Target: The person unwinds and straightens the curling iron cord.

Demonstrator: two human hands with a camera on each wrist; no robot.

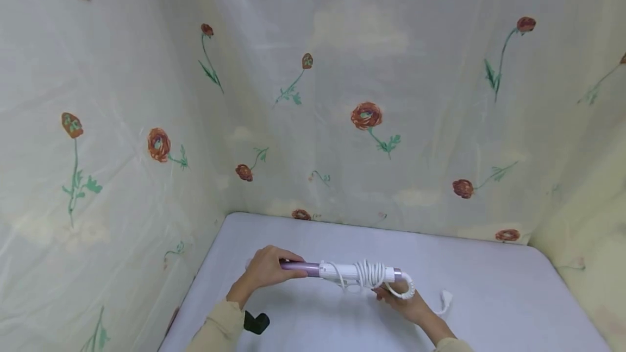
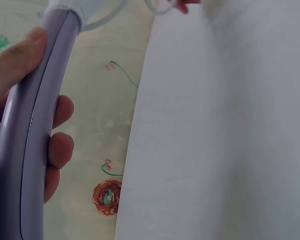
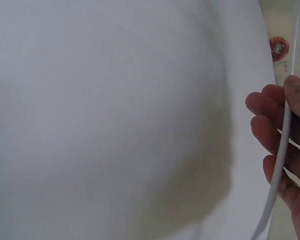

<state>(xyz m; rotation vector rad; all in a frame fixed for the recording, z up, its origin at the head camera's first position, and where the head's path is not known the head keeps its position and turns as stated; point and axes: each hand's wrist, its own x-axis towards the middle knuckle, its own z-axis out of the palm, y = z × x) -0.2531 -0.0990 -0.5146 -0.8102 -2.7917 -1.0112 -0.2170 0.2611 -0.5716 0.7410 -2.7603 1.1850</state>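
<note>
A purple-and-white hair straightener [image 1: 313, 270] is held level above the white table. My left hand [image 1: 271, 268] grips its purple end; in the left wrist view the thumb lies along one side and the fingers curl round the other. White cord [image 1: 374, 275] is wound in several turns round the white part. At the right end, my right hand [image 1: 407, 303] is just below the straightener, partly behind the cord loop. The right wrist view shows its thumb and fingers pinching a length of the cord [image 3: 278, 180]. The white plug [image 1: 446, 299] hangs to the right of this hand.
The white table [image 1: 494, 292] has rounded far corners. Pale cloth [image 1: 425, 75] printed with red flowers hangs behind it and along both sides. A black object [image 1: 256, 322] shows beside the left sleeve.
</note>
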